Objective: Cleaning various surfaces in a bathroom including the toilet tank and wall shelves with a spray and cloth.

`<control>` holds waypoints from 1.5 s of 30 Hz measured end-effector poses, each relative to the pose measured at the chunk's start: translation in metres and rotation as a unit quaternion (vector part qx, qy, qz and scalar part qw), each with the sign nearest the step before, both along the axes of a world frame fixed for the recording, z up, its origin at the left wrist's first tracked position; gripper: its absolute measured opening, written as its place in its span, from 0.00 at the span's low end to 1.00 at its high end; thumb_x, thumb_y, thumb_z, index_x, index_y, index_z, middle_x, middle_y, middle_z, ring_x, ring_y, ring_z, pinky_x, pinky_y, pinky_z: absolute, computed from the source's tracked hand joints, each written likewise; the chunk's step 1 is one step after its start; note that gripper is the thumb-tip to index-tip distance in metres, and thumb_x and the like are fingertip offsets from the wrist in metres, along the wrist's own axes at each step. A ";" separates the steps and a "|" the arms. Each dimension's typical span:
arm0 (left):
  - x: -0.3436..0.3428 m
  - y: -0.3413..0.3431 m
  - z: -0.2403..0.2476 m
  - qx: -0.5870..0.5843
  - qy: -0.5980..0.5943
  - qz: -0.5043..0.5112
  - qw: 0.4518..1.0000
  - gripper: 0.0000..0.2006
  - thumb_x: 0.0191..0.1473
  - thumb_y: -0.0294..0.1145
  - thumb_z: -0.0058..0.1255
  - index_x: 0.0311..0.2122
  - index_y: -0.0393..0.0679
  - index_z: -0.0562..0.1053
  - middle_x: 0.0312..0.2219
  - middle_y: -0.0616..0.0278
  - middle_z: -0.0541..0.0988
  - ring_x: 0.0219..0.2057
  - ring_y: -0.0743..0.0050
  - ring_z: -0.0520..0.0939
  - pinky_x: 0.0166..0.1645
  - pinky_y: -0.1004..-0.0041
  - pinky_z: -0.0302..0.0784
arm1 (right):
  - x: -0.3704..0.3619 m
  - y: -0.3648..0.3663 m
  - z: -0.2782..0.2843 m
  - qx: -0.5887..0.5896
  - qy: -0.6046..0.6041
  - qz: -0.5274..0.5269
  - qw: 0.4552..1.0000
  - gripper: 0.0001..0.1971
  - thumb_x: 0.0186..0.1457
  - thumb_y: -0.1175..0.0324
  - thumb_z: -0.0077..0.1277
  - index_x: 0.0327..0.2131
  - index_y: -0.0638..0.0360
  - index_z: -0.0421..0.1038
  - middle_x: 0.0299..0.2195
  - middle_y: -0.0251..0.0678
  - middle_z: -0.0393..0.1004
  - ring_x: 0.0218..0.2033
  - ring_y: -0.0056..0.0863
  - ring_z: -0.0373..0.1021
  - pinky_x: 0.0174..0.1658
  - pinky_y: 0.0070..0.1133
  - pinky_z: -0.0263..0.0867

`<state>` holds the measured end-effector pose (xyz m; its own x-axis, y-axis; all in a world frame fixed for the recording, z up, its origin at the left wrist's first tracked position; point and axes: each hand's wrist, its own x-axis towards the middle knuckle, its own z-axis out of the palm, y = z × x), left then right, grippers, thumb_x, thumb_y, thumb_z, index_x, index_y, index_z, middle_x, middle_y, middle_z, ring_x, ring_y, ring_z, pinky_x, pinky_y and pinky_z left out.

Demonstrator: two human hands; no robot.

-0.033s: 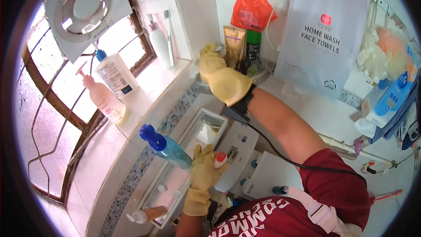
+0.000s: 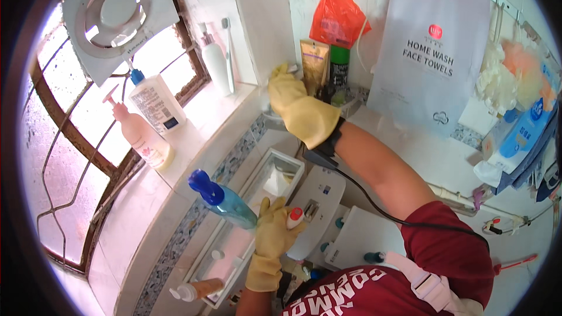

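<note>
A yellow rubber glove covers my left hand [image 2: 274, 235], whose fingers close round a small white bottle with a red cap [image 2: 295, 217]. Right beside these fingers stands a translucent blue bottle with a dark blue cap [image 2: 231, 206], on a narrow white shelf [image 2: 202, 266]. My right hand [image 2: 293, 93], gloved the same way, reaches to the tiled corner with its fingers bent. What lies under those fingertips is mostly hidden. A gold tube [image 2: 314, 65] and a dark can with a green top [image 2: 339, 65] stand just right of that glove.
On the window ledge are a pink pump bottle [image 2: 140, 137], a white pump bottle [image 2: 157, 102], another white bottle [image 2: 216, 67] and a toothbrush [image 2: 228, 52]. A red plastic bag [image 2: 338, 17] and a towel pack [image 2: 430, 52] hang on the wall. Below is a white toilet tank [image 2: 322, 199].
The whole view has shifted very slightly. Both hands stay at the same places, and the red-capped bottle is still in my left hand.
</note>
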<state>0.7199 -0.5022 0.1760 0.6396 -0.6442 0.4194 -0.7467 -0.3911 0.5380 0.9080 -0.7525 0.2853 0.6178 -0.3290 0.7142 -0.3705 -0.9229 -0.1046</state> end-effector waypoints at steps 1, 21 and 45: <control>-0.002 0.002 -0.005 0.009 0.019 -0.005 1.000 0.21 0.39 0.35 0.74 0.38 0.39 0.79 0.48 0.38 0.81 0.55 0.39 0.78 0.70 0.50 0.60 | -0.008 -0.005 0.012 -0.007 -0.006 0.002 1.000 0.18 0.51 0.72 0.59 0.48 0.62 0.78 0.49 0.49 0.78 0.45 0.49 0.78 0.47 0.39 0.76; 0.002 0.010 -0.009 0.014 0.028 -0.005 0.999 0.20 0.42 0.40 0.72 0.41 0.44 0.83 0.48 0.36 0.81 0.55 0.47 0.79 0.71 0.52 0.56 | 0.064 -0.049 0.082 -0.011 -0.341 0.140 0.929 0.27 0.58 0.67 0.52 0.61 0.63 0.66 0.56 0.54 0.72 0.56 0.51 0.71 0.58 0.36 0.68; 0.001 0.000 -0.006 -0.036 -0.030 -0.026 0.999 0.19 0.37 0.35 0.74 0.36 0.40 0.80 0.40 0.41 0.83 0.49 0.43 0.82 0.66 0.47 0.62 | -0.001 -0.021 0.179 0.165 -0.299 0.367 0.865 0.26 0.58 0.74 0.52 0.60 0.67 0.66 0.42 0.48 0.79 0.45 0.42 0.75 0.50 0.28 0.69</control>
<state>0.7209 -0.5025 0.1698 0.5774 -0.6435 0.5025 -0.7975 -0.3127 0.5160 0.9067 -0.7737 0.4642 0.2995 -0.2507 0.9206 0.5148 -0.7699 -0.3772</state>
